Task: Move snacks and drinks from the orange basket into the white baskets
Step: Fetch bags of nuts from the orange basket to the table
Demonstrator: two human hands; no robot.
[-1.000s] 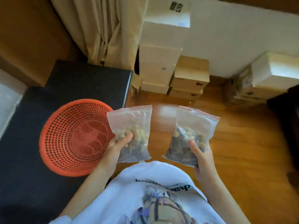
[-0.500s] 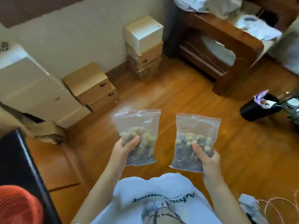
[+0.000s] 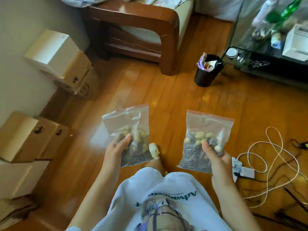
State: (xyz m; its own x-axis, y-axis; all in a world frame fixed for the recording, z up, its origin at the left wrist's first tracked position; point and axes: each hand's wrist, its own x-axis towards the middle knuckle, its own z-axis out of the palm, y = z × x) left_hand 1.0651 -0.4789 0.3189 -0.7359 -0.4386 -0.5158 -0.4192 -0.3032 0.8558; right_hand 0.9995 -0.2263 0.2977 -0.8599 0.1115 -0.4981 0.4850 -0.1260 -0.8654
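My left hand grips a clear zip bag of nuts and seeds by its lower part, held upright above the wooden floor. My right hand grips a second clear zip bag of nuts and seeds with a red seal strip, also upright. The two bags hang side by side in front of my white printed shirt, apart from each other. A white basket shows at the far right edge on a glass table. The orange basket is out of view.
Cardboard boxes are stacked along the left wall. A wooden armchair stands ahead, a black bin to its right. A glass table with bottles fills the upper right. Cables lie on the floor at right.
My view has swung to the right, away from the black table and the orange basket, toward the armchair and the glass table. Both hands still hold their bags in front of me.
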